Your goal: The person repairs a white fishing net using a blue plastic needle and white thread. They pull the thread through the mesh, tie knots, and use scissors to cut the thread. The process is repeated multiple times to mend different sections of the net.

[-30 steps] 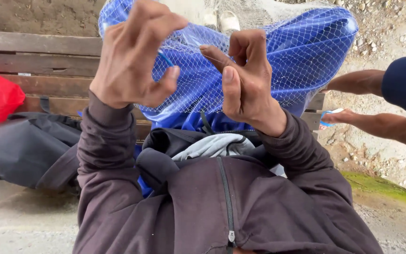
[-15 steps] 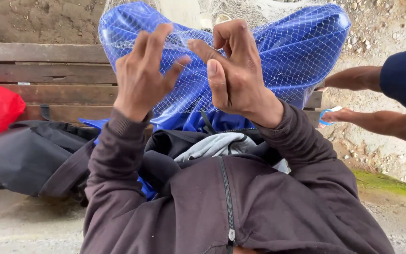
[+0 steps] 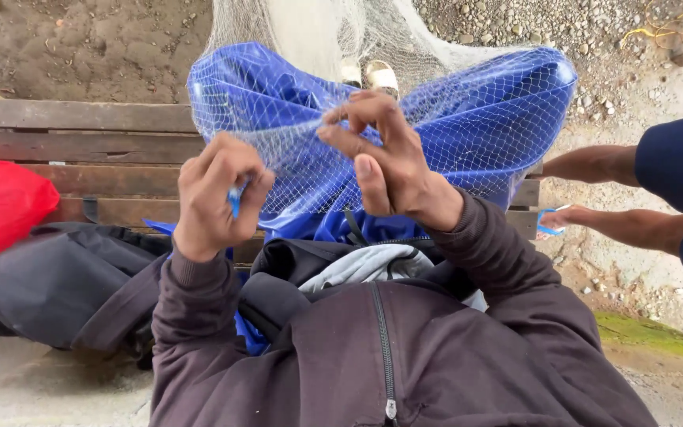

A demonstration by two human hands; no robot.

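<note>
A white fishing net [image 3: 436, 134] is stretched over a blue tarp [image 3: 507, 119] draped on my lap. My right hand [image 3: 385, 162] pinches the mesh between thumb and fingers, holding a strand taut. Lower and to the left, my left hand [image 3: 219, 198] is closed around a small blue tool [image 3: 235, 198], just below that strand. The tool is mostly hidden inside the fist. My dark brown zipped jacket [image 3: 373, 348] fills the lower part of the view.
A wooden slatted bench [image 3: 81, 150] runs behind the net. A red bag [image 3: 1, 202] and a dark bag [image 3: 49, 277] lie on its left. Another person's arms [image 3: 594, 194] reach in from the right, one hand holding a small blue object. Gravel lies beyond.
My left hand has dropped from high on the net and closed into a fist on the blue tool. My right hand has shifted slightly left, still pinching the mesh.
</note>
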